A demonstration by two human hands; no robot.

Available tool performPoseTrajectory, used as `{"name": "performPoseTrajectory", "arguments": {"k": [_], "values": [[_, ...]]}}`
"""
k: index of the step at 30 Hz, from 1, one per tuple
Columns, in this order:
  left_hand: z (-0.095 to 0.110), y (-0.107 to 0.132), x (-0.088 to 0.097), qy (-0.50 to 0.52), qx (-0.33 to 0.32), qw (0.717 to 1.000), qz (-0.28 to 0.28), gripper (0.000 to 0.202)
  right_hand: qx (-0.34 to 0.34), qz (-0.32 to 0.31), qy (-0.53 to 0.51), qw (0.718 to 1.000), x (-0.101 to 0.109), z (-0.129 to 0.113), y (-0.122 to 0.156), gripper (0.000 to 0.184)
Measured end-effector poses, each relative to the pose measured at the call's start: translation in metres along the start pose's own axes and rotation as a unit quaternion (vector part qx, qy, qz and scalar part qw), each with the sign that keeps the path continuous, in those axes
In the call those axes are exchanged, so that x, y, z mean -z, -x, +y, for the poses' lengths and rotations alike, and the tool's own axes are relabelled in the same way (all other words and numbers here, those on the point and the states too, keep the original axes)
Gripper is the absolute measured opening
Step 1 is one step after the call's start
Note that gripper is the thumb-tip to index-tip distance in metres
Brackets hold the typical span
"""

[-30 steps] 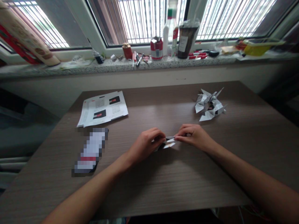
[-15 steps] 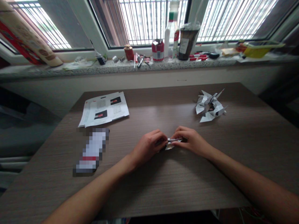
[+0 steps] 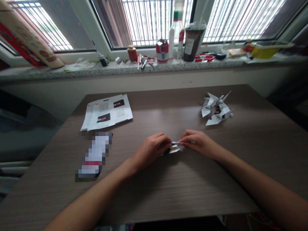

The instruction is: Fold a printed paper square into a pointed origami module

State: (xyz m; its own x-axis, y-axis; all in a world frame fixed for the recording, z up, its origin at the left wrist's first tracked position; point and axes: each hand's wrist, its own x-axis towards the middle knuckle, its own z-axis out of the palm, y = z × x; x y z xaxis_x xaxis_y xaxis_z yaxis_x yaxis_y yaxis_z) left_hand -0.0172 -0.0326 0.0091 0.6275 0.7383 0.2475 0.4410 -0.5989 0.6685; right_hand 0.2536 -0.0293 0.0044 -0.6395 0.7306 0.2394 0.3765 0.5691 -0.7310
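My left hand (image 3: 152,149) and my right hand (image 3: 198,142) meet at the middle of the wooden table (image 3: 168,186). Between their pinched fingertips lies a small folded piece of printed paper (image 3: 175,147), white with dark patches, resting on the tabletop. Both hands grip it, one at each end, and most of it is hidden under the fingers. A pile of finished folded paper shapes (image 3: 216,109) sits at the back right of the table, well apart from my hands.
A stack of printed sheets (image 3: 107,112) lies at the back left, with a blurred-out flat object (image 3: 93,157) in front of it. The stone windowsill (image 3: 72,71) behind holds a red can (image 3: 162,50), a bottle (image 3: 176,30), a dark cup (image 3: 192,40) and small tools.
My hands drew together over the paper half a second ago; now the right hand has slid slightly back to the right. The paper stays in the same spot.
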Motion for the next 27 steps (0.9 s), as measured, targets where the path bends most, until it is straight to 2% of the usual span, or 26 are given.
{"name": "performPoseTrajectory", "arguments": {"k": [4,9,13,20,27], "values": [[-0.001,0.000,0.000,0.004,0.001,1.000,0.000,0.003,0.010,-0.022,0.006,1.000,0.004,0.003,0.002,0.025],[-0.002,-0.001,0.002,0.015,0.002,1.000,0.004,0.004,-0.022,0.043,0.028,0.998,0.002,0.004,0.000,0.018],[-0.005,-0.001,0.002,0.023,0.007,1.000,0.011,0.004,-0.049,0.066,0.028,0.996,0.000,0.002,-0.002,0.020],[-0.011,0.002,0.010,0.031,0.024,0.999,0.007,0.014,-0.059,0.066,0.020,0.996,0.005,0.008,0.000,0.022],[-0.017,0.002,0.016,0.073,0.070,0.995,0.001,0.015,-0.083,0.068,0.028,0.994,0.013,0.016,0.004,0.023]]}}
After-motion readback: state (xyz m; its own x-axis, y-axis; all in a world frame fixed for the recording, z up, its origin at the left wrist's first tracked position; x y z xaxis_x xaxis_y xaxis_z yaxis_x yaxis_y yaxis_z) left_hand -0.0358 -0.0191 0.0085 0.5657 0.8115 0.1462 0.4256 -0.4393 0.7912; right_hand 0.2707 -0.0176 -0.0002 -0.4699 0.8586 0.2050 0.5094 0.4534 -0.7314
